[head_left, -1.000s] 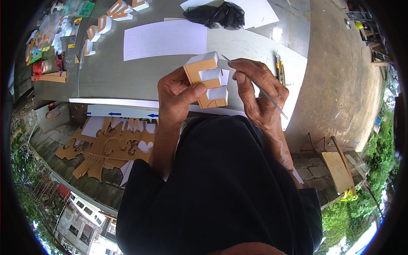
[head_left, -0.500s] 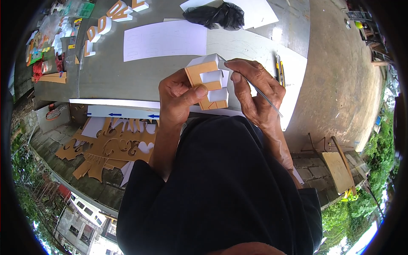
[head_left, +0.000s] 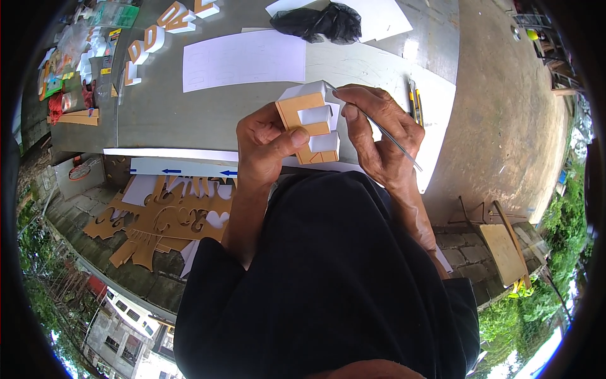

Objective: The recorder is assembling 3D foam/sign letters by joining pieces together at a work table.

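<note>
My left hand (head_left: 262, 144) grips a small block letter (head_left: 290, 108) with a brown face and white side walls, the thumb pressing on its face. The letter is held tilted above the near edge of the worktable. My right hand (head_left: 383, 132) pinches a slender grey metal tool (head_left: 400, 149) between thumb and forefinger. The tool's upper tip lies at the letter's upper right corner, and its other end sticks out past the palm. Whether the tip touches the white wall I cannot tell.
On the grey table (head_left: 170, 117) lie a white sheet (head_left: 243, 60), a crumpled black plastic bag (head_left: 322, 24) and several finished block letters (head_left: 154, 38). Yellow-and-black cutter knives (head_left: 415, 102) rest at the right. Brown cut-out board scraps (head_left: 167, 218) lie below the table's left side.
Both hands keep nearly the same pose on the letter and tool. The tool's lower end has shifted very slightly right; the view has moved a little.
</note>
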Available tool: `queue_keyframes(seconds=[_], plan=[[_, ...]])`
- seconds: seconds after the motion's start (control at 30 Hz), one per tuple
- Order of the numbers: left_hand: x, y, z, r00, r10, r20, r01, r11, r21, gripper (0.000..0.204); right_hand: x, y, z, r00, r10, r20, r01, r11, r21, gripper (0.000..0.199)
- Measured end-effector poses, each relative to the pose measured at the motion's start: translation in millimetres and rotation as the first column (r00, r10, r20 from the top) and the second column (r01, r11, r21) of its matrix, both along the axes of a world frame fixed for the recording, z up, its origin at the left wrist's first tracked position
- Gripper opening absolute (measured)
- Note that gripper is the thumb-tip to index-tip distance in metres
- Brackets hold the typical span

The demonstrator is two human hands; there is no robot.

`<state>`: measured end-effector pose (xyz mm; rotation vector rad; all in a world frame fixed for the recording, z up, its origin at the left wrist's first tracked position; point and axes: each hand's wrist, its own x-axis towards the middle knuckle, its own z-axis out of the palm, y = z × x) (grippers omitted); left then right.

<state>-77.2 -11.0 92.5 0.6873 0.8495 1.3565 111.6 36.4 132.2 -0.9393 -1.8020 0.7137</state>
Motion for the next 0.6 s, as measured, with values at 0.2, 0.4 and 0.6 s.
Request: queue_keyframes(seconds=[0.2,0.4,0.6], plan=[[-1.1,-1.2,-1.7,1.0,0.006,0.011,-0.005,1.0,-0.011,0.043,4.5,-4.7,-2.9,0.999,0.035,-0.001,-0.035,0.999,0.003,0.032],[0.4,0.0,2.3,0.998,0.04,0.039,-0.04,0.999,-0.005,0.044,15.4,-8.9,-10.8,0.998,0.058,0.002,-0.057,0.979,0.197,0.087],[-7.0,3.6,-5.4,0.997,0.027,0.079,-0.025,0.999,-0.023,0.043,22.2,-30.5,-1.6,0.996,-0.011,-0.089,0.004,0.997,-0.081,0.012]])
